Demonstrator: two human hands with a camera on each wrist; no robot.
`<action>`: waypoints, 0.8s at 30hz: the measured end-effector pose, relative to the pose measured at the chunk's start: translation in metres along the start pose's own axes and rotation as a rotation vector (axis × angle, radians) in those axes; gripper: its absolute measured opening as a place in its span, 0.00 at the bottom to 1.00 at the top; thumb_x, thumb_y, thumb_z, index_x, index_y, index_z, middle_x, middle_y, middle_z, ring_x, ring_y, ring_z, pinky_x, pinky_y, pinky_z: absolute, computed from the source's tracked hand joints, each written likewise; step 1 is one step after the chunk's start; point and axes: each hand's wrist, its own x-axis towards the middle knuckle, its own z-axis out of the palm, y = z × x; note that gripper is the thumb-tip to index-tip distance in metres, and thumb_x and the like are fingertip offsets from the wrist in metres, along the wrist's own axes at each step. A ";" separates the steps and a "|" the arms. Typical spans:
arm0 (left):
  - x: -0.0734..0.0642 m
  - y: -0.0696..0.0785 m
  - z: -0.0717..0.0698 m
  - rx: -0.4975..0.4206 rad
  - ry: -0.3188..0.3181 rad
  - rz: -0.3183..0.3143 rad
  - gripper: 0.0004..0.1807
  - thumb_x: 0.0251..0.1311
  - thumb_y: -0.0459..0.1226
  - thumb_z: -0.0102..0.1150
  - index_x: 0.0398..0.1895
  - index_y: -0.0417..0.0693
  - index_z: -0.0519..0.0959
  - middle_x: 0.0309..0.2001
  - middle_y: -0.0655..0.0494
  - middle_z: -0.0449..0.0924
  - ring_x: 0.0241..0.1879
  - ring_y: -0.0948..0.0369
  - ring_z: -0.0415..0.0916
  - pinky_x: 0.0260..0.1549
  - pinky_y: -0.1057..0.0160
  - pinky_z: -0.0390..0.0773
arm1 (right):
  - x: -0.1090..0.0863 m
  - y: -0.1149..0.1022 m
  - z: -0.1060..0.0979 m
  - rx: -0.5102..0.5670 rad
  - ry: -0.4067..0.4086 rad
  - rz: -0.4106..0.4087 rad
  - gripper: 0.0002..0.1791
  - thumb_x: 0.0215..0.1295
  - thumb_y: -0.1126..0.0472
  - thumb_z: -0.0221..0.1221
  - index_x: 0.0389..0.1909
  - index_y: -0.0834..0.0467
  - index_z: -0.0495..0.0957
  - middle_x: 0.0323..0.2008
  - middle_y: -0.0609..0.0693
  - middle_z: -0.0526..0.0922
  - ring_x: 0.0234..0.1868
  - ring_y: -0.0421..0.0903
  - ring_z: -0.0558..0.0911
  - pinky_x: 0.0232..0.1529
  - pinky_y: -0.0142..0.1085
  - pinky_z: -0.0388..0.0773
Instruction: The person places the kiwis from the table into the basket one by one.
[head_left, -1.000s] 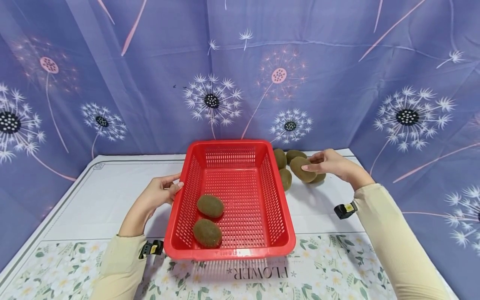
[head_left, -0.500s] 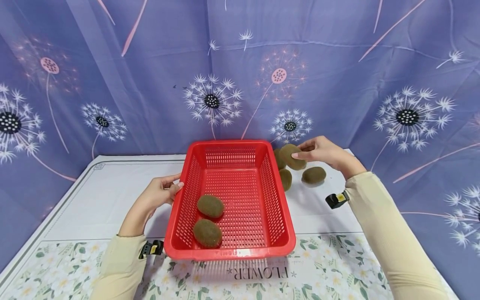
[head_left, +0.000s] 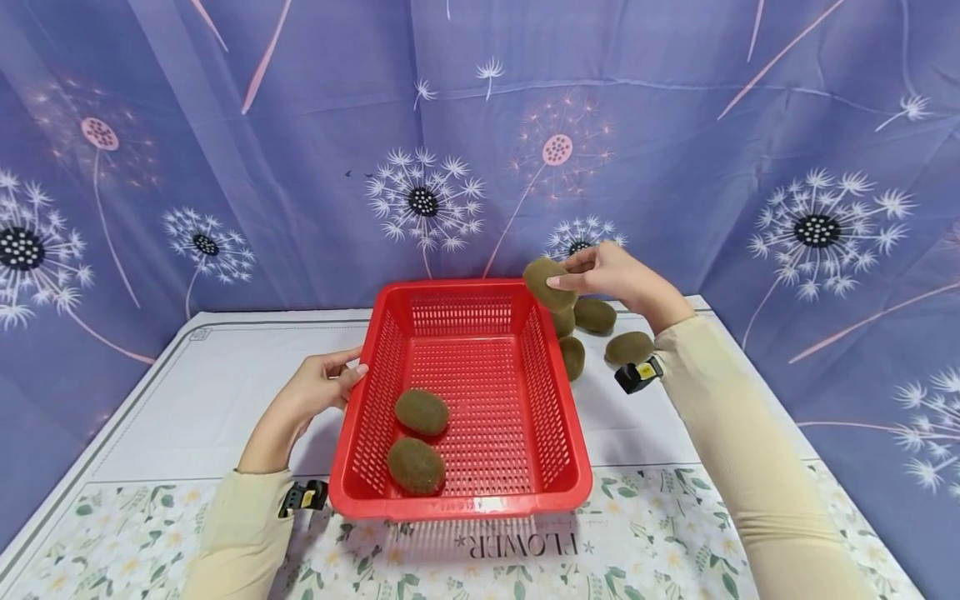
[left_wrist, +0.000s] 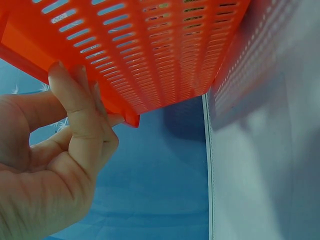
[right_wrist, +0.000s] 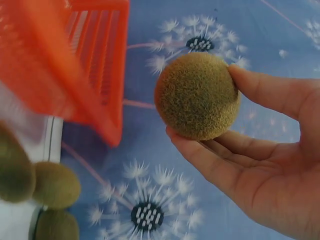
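My right hand [head_left: 611,275] pinches a brown fuzzy kiwi [head_left: 550,285] between thumb and fingers. It holds the fruit up at the back right corner of the red plastic basket [head_left: 460,506]. In the right wrist view the kiwi [right_wrist: 197,97] is apart from the basket wall [right_wrist: 95,60]. My left hand [head_left: 318,387] grips the basket's left rim; from the left wrist, the fingers of that hand [left_wrist: 75,130] reach up to the rim. Inside the basket, towards the front left, lie two kiwis, one farther back [head_left: 422,412] and one nearer [head_left: 416,467].
Several loose kiwis lie to the basket's right, among them one by its wall [head_left: 572,358], one behind [head_left: 595,317] and one farther right [head_left: 630,348]. A white table mat [head_left: 247,375] with a floral front part lies underneath. A blue dandelion curtain [head_left: 300,192] hangs behind.
My right hand has lifted its kiwi from among the loose ones and moved it left and up to the basket's back right corner. The left hand and basket have stayed in place.
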 end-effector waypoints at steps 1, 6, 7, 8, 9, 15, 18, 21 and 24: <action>0.000 0.000 0.000 0.000 -0.001 0.001 0.29 0.70 0.35 0.51 0.71 0.34 0.59 0.29 0.50 0.74 0.23 0.63 0.77 0.26 0.63 0.82 | 0.002 -0.004 0.002 0.011 -0.002 0.002 0.31 0.63 0.53 0.64 0.60 0.68 0.72 0.54 0.62 0.79 0.56 0.55 0.77 0.58 0.46 0.72; -0.001 0.002 0.001 -0.003 -0.002 0.004 0.29 0.70 0.35 0.51 0.71 0.34 0.58 0.29 0.50 0.74 0.23 0.63 0.77 0.25 0.63 0.81 | 0.011 -0.019 0.012 0.047 -0.006 0.004 0.29 0.62 0.53 0.64 0.58 0.67 0.74 0.53 0.61 0.79 0.56 0.54 0.77 0.58 0.47 0.73; -0.001 0.002 0.001 -0.003 -0.002 0.004 0.29 0.70 0.35 0.51 0.71 0.34 0.58 0.30 0.50 0.74 0.23 0.63 0.77 0.26 0.63 0.81 | 0.013 -0.022 0.014 0.059 -0.006 0.001 0.27 0.62 0.53 0.64 0.58 0.66 0.75 0.52 0.60 0.80 0.55 0.54 0.78 0.58 0.47 0.73; 0.000 0.002 0.001 -0.002 -0.002 0.005 0.29 0.70 0.35 0.51 0.71 0.34 0.58 0.30 0.50 0.75 0.23 0.63 0.77 0.26 0.63 0.81 | 0.015 -0.025 0.016 0.061 -0.006 -0.003 0.27 0.62 0.53 0.64 0.57 0.66 0.76 0.51 0.60 0.81 0.56 0.54 0.78 0.58 0.47 0.73; 0.000 0.002 0.001 -0.001 -0.001 0.003 0.29 0.70 0.35 0.51 0.71 0.34 0.58 0.30 0.49 0.75 0.23 0.63 0.78 0.26 0.63 0.82 | 0.016 -0.027 0.019 0.069 -0.009 -0.005 0.27 0.62 0.54 0.65 0.57 0.66 0.76 0.51 0.59 0.81 0.56 0.54 0.78 0.58 0.46 0.73; 0.000 0.001 0.001 0.005 0.001 -0.006 0.29 0.70 0.35 0.51 0.71 0.34 0.59 0.30 0.50 0.75 0.23 0.63 0.77 0.26 0.62 0.82 | 0.025 -0.043 0.031 0.080 -0.024 -0.026 0.27 0.61 0.55 0.65 0.57 0.67 0.76 0.49 0.60 0.82 0.54 0.54 0.79 0.57 0.46 0.74; 0.000 0.001 0.001 0.008 0.004 -0.004 0.29 0.71 0.35 0.50 0.71 0.34 0.58 0.29 0.50 0.74 0.23 0.63 0.77 0.26 0.62 0.82 | 0.030 -0.049 0.037 0.077 -0.029 -0.025 0.27 0.61 0.55 0.65 0.57 0.66 0.76 0.50 0.59 0.82 0.56 0.53 0.77 0.58 0.46 0.73; 0.000 0.001 0.001 0.008 0.006 -0.005 0.29 0.71 0.35 0.50 0.71 0.34 0.58 0.29 0.50 0.74 0.23 0.63 0.77 0.26 0.62 0.82 | 0.035 -0.055 0.043 0.069 -0.034 -0.028 0.27 0.61 0.55 0.66 0.57 0.65 0.76 0.50 0.57 0.82 0.58 0.51 0.75 0.60 0.45 0.71; -0.001 0.001 0.001 0.006 0.011 -0.015 0.29 0.71 0.35 0.51 0.71 0.35 0.59 0.28 0.51 0.73 0.23 0.63 0.76 0.26 0.63 0.81 | 0.041 -0.059 0.052 0.057 -0.035 -0.044 0.26 0.60 0.55 0.66 0.56 0.65 0.77 0.46 0.57 0.83 0.54 0.50 0.77 0.59 0.43 0.71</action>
